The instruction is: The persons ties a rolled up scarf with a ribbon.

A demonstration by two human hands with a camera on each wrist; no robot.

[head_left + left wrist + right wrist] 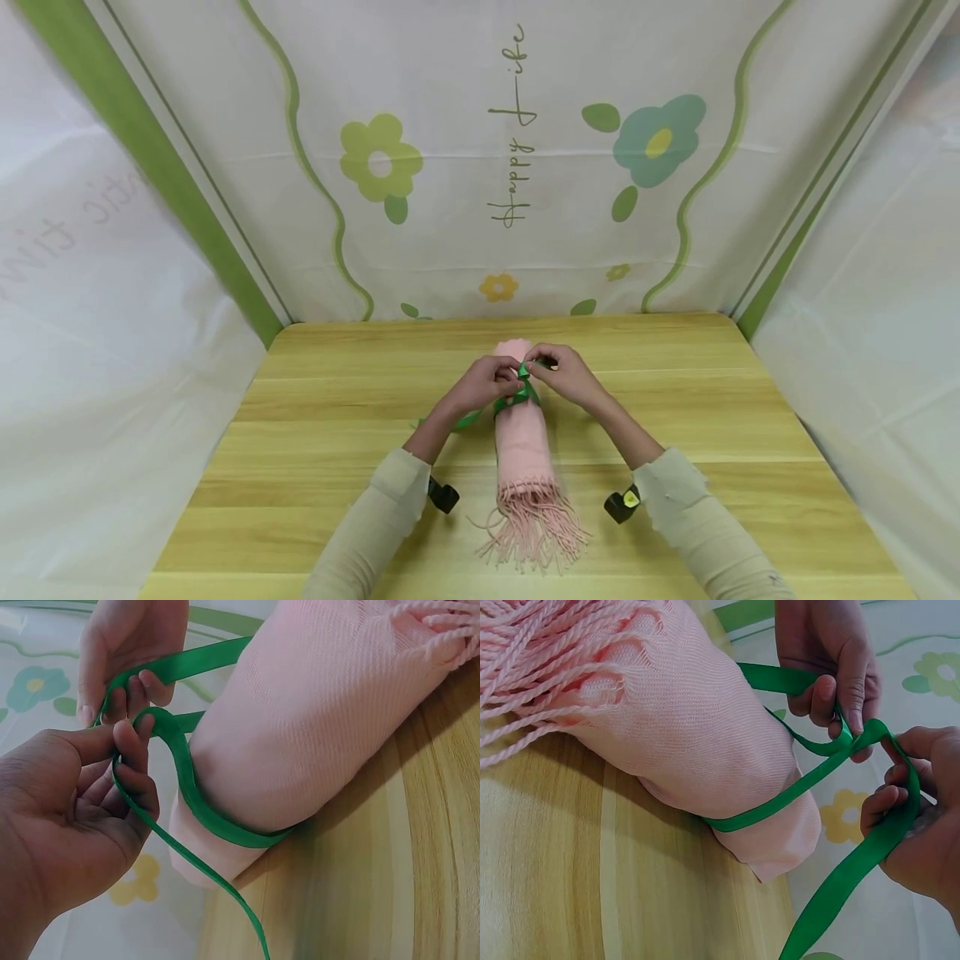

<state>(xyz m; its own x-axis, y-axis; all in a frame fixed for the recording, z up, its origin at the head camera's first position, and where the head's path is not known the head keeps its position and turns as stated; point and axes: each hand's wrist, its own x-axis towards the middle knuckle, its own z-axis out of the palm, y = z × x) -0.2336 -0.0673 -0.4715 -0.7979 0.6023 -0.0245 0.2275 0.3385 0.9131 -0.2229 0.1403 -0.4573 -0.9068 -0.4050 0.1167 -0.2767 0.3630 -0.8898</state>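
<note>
Though ribbon [844,881] rings the rolled scarf [522,446], we judge the tying unfinished: our left fingers [138,787] and right fingers [877,802] pinch the ribbon.

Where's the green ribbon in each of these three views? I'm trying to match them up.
Head: the green ribbon is below centre, around the pink roll, one tail trailing left.
Left wrist: mostly left of centre, one tail reaching the bottom edge.
Right wrist: mostly right of centre, one tail reaching the bottom edge.
Shared landmark: the roll's fringe, low in head, top right in left wrist, top left in right wrist.
</note>
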